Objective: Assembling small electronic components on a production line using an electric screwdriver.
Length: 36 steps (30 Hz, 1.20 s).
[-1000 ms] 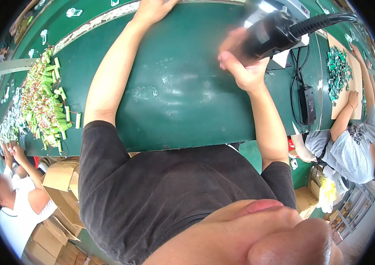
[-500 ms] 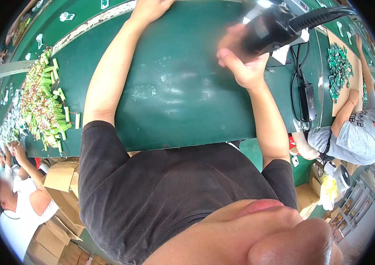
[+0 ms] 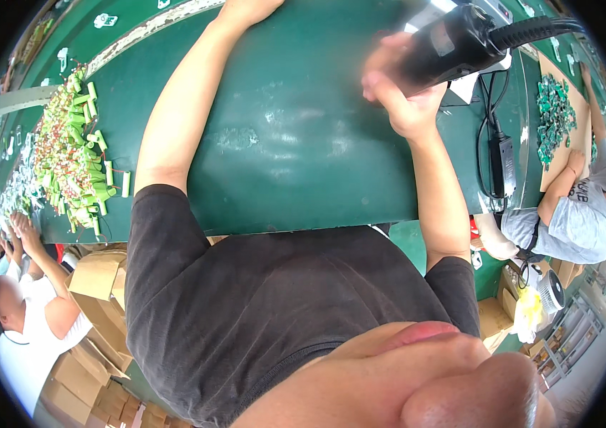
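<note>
My right hand [image 3: 411, 108] grips a black corded handheld tool [image 3: 453, 53] above the green bench [image 3: 303, 189]; my left hand [image 3: 252, 8] is cut off, grasp unclear; wired green battery cells [image 3: 78, 171] lie heaped leftward, how many are finished I can't tell

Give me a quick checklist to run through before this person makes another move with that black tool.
1. Right hand has a grip on the black tool: ok.
2. Clear view of the tool's held end: not ok, it is blurred.
3. Left hand apart from the tool: ok, it is at the picture's top edge.
4. Left hand empty: cannot tell, it is partly cut off.
5. Thick cable away from both hands: ok.
6. Green cylinders away from both hands: ok, heaped at left.
</note>
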Available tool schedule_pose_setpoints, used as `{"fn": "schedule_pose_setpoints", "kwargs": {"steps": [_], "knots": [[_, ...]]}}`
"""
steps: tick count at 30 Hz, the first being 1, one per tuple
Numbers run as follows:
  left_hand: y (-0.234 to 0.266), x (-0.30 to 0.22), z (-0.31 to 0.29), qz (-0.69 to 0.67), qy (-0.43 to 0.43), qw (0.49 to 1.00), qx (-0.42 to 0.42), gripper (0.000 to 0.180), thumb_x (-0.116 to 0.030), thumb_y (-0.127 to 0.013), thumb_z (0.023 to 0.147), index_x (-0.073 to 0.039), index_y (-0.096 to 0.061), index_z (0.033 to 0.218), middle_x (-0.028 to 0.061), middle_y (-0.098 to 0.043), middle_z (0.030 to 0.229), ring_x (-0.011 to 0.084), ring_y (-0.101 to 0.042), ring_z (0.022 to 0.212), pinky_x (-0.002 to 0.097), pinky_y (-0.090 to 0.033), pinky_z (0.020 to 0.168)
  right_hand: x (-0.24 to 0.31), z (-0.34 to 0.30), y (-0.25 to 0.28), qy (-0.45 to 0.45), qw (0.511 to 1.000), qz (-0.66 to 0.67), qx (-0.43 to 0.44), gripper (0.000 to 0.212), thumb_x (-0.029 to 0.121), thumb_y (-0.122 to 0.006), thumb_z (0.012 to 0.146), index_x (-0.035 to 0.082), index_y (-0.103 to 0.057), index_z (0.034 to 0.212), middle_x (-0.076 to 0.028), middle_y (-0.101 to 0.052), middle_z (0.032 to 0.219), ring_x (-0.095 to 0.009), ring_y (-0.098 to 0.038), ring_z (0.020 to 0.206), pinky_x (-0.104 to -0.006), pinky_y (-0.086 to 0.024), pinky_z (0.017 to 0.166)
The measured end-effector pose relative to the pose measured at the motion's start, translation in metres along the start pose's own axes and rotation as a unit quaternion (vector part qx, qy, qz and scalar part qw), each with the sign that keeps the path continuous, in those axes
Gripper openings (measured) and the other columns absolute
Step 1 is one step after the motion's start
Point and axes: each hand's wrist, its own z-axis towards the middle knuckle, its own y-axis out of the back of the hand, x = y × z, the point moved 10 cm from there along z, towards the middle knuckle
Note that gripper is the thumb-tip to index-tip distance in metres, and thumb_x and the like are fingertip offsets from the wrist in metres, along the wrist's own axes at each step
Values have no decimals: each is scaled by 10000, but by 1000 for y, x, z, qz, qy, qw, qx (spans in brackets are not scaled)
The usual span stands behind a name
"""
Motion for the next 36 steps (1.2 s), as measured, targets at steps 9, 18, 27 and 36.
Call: {"fn": "schedule_pose_setpoints", "kwargs": {"steps": [9,18,27,36], "knots": [[-2,3,-1,20,3,1000,5,190,-50,-666,963,-28,-672,1151,141,-638,967,258,-707,886,333,-598,811,-3,-3,3,-32,999,20,-10,430,-94,-673,833,-14,-545,1237,-50,-671,835,-100,-616,721,-266,-510,671],[-5,9,0,44,7,999,15,163,-87,-664,969,-37,-688,1122,150,-637,967,293,-690,863,359,-581,785,5,1,0,15,1000,-19,7,447,-113,-630,857,-28,-513,1281,-88,-658,750,-145,-608,601,-279,-488,560],[-15,-2,4,112,-67,990,57,158,-113,-657,933,-27,-687,1063,137,-643,1044,345,-582,1036,423,-470,944,-2,-2,4,-18,999,38,-1,446,-130,-663,842,-26,-534,1257,-69,-677,840,-108,-625,717,-258,-505,651],[-23,12,0,169,-82,981,51,303,-184,-660,945,4,-689,1181,191,-635,1284,387,-548,1217,444,-454,1044,-3,-1,4,-23,999,31,-8,439,-116,-674,840,-31,-538,1249,-66,-676,833,-104,-619,707,-262,-502,651]]}}
